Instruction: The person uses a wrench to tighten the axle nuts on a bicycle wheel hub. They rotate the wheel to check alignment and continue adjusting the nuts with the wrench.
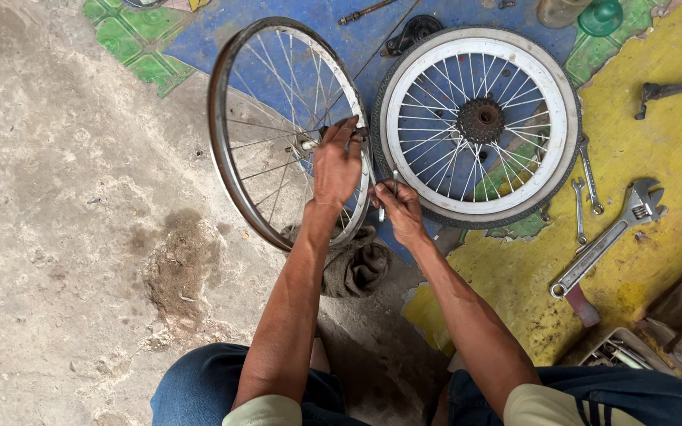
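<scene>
A bare bicycle wheel (226,150) with a rusty metal rim stands tilted on the ground in front of me. My left hand (335,163) grips its rim and spokes near the hub, fingers curled over the top. My right hand (399,207) pinches a small metal spoke tool (383,207) at the rim's right edge, close beside the left hand. A second wheel (479,120) with a white rim, a dark tyre and a rusty sprocket lies flat just to the right.
A dark rag (357,267) lies under the bare wheel. Two spanners (586,185) and a large adjustable wrench (609,237) rest on the yellow mat at right. A tool tray (633,351) sits at the lower right. Rough concrete spreads to the left.
</scene>
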